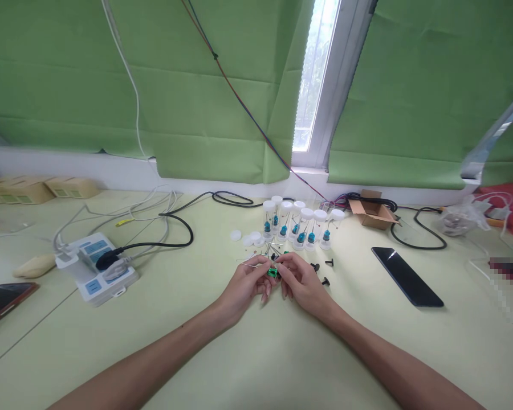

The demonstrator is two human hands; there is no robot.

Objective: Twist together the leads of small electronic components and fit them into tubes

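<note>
My left hand (243, 283) is closed in a pinch on a small green plastic part (272, 273), with a thin metal rod sticking out to the left above the fingers. My right hand (302, 280) meets it from the other side. Its thumb and fingers are pinched together at the part's right edge, where a dark bit shows; what exactly they grip is hidden. Just beyond the fingers lie several thin metal rods (273, 247). Behind them stand several clear vials (299, 242) with white caps, holding blue pieces on thin rods.
Loose white caps (236, 234) lie left of the vials. Black plastic pieces (325, 281) are scattered right of my hand. A phone (406, 277) and an open cardboard box (373, 213) are farther right. A power strip (96, 267) with cables sits at left.
</note>
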